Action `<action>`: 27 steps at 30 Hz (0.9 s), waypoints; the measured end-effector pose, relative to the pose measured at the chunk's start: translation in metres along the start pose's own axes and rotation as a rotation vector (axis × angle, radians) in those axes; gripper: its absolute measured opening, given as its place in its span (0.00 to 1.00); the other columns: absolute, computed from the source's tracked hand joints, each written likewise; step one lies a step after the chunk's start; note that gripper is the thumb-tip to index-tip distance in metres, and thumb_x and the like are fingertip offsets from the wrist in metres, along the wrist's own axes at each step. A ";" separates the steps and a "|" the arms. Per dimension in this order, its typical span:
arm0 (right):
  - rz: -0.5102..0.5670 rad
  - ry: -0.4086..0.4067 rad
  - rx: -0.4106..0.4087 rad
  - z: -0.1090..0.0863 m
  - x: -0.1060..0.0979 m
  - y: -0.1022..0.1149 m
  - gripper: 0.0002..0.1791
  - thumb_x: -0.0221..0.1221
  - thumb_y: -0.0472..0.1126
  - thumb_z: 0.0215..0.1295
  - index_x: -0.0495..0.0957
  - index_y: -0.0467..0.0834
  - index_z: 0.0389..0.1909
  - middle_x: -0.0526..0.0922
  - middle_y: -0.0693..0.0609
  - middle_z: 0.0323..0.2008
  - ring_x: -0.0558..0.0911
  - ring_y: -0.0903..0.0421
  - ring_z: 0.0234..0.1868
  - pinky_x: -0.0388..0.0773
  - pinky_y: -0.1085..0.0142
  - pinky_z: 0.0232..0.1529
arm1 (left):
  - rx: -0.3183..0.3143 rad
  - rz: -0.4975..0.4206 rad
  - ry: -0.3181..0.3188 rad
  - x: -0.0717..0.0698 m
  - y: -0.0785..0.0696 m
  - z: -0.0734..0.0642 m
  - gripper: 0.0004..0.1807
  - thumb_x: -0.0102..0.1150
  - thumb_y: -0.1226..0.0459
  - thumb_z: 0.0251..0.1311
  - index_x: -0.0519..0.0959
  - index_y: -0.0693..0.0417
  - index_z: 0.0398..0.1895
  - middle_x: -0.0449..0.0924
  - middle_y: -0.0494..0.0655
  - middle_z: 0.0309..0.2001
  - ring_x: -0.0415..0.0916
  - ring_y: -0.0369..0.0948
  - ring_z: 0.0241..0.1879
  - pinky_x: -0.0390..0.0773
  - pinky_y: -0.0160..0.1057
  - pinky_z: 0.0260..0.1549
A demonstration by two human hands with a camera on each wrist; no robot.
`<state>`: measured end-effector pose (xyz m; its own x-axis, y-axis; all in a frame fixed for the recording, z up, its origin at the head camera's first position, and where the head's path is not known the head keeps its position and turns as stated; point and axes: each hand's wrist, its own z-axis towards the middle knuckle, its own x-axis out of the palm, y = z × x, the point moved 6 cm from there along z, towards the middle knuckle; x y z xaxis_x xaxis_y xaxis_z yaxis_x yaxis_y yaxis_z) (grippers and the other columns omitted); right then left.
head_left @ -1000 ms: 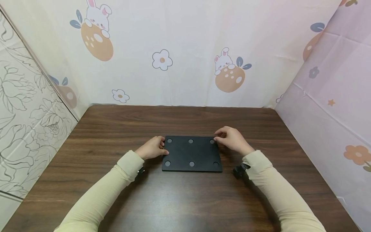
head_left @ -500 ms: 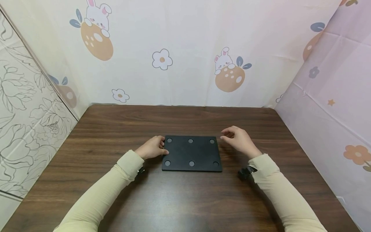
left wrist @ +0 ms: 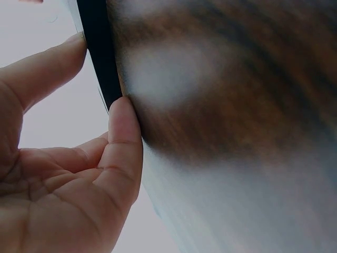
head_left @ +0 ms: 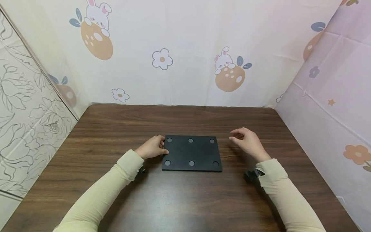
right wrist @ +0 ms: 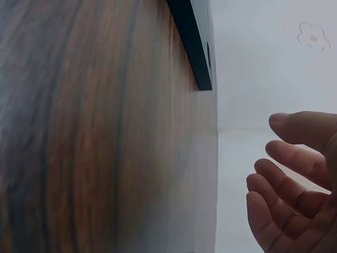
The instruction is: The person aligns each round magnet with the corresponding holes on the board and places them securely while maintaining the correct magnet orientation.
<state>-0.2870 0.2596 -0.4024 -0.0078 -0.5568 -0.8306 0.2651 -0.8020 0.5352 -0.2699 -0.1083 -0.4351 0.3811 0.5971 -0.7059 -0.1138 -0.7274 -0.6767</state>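
A flat black rectangular board (head_left: 191, 153) lies on the wooden table in the head view. Several round spots line its far and near edges; most look grey, while the one at the near right corner is darker. My left hand (head_left: 152, 147) pinches the board's left edge, thumb on the top face and fingers against the side. The left wrist view shows that edge of the board (left wrist: 100, 50) between the thumb and a fingertip. Off to the right of the board, my right hand (head_left: 247, 141) hovers apart from it, fingers loosely bent and holding nothing.
The brown wood-grain table (head_left: 185, 199) extends around the board. Behind it hangs a white curtain (head_left: 188, 83) with rabbit and flower prints, and similar sheets close off both sides. A small black device (head_left: 251, 175) sits at the right wrist.
My right hand has moved away from the board's far right corner, rightward and slightly nearer. The left hand and the board have stayed in place.
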 end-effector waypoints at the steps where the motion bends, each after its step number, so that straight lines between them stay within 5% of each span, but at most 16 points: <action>1: -0.001 -0.005 0.008 -0.001 -0.001 -0.002 0.20 0.61 0.48 0.68 0.80 0.40 0.54 0.81 0.43 0.46 0.81 0.45 0.45 0.79 0.49 0.44 | 0.000 0.002 -0.001 0.000 0.000 0.000 0.39 0.68 0.64 0.58 0.62 0.74 0.68 0.76 0.59 0.51 0.76 0.50 0.52 0.76 0.48 0.53; 27: -0.035 -0.099 0.059 -0.026 -0.022 -0.038 0.19 0.61 0.46 0.68 0.80 0.35 0.51 0.81 0.37 0.46 0.80 0.41 0.44 0.76 0.46 0.44 | -0.001 0.012 -0.004 -0.001 0.000 -0.001 0.38 0.68 0.63 0.58 0.63 0.73 0.67 0.76 0.59 0.51 0.77 0.51 0.53 0.76 0.49 0.54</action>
<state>-0.2721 0.3074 -0.4085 -0.1123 -0.5442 -0.8314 0.2058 -0.8313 0.5163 -0.2694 -0.1087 -0.4343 0.3760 0.5899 -0.7147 -0.1175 -0.7347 -0.6682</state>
